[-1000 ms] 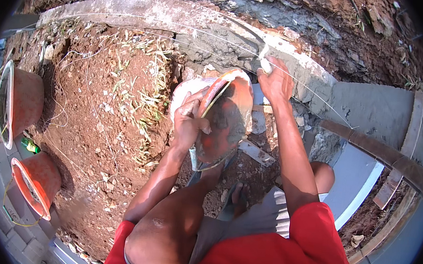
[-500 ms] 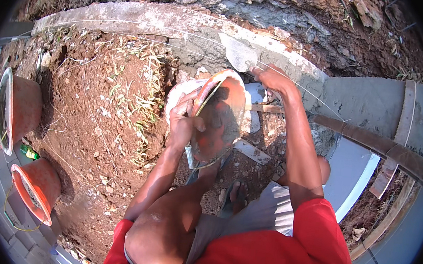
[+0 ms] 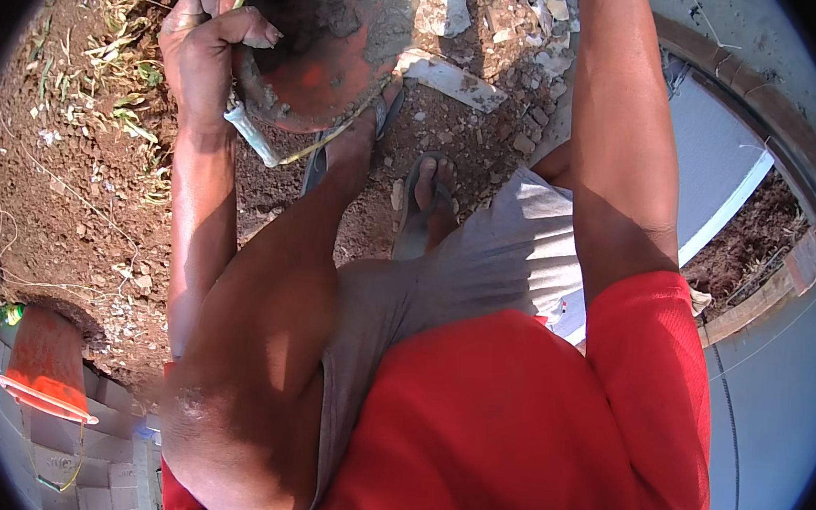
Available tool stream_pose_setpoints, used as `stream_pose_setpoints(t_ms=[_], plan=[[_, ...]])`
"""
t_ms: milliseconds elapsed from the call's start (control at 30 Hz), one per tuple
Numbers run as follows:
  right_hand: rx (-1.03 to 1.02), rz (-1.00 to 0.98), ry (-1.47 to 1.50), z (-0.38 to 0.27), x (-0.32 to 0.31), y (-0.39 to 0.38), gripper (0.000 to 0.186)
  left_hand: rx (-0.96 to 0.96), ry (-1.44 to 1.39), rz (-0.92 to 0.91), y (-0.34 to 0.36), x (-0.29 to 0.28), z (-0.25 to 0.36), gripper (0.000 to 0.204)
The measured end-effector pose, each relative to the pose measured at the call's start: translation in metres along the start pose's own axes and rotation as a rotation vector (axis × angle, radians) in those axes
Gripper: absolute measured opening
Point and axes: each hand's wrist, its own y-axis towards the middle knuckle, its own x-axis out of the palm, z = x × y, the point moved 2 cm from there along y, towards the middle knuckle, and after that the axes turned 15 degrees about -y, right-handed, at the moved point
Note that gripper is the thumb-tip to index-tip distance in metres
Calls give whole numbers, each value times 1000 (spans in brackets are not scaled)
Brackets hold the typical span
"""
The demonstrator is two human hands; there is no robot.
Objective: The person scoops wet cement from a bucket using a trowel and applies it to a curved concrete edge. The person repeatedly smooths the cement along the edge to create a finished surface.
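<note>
At the top of the head view, a tilted orange bucket (image 3: 296, 100) shows wet grey mortar (image 3: 380, 23) smeared inside it. My left hand (image 3: 203, 57) is closed on the bucket's left rim, the thumb reaching over the edge. A thin wire handle with a pale blue grip (image 3: 251, 135) hangs down at the near side of the bucket. My right forearm (image 3: 625, 109) runs up past the top edge of the picture. The right hand itself is outside the view, so what it holds is hidden.
My sandalled feet (image 3: 425, 184) stand on brown soil beside a flat whitish strip (image 3: 452, 80). Another orange bucket (image 3: 46, 351) lies tipped at lower left on grey pavers (image 3: 61, 463). A brown bar (image 3: 729, 69) and a white panel (image 3: 708, 154) lie to the right.
The view has tilted down, so the bucket sits higher in the picture. The right hand, its trowel and the mortar-covered kerb have left the top. My left hand still grips the rim.
</note>
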Motion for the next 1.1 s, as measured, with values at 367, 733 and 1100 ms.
stream_pose_setpoints(t_ms=[367,733,1100], plan=[[-115,59,-213,100,-13,-41,46,54,270,46,0,-11,-6,58],[-210,291,-339,61,49,-142,42,-78,82,17,7,4,17,62],[-473,79,-316,-40,177,-141,31,-89,79,-57,-4,20,9,79]])
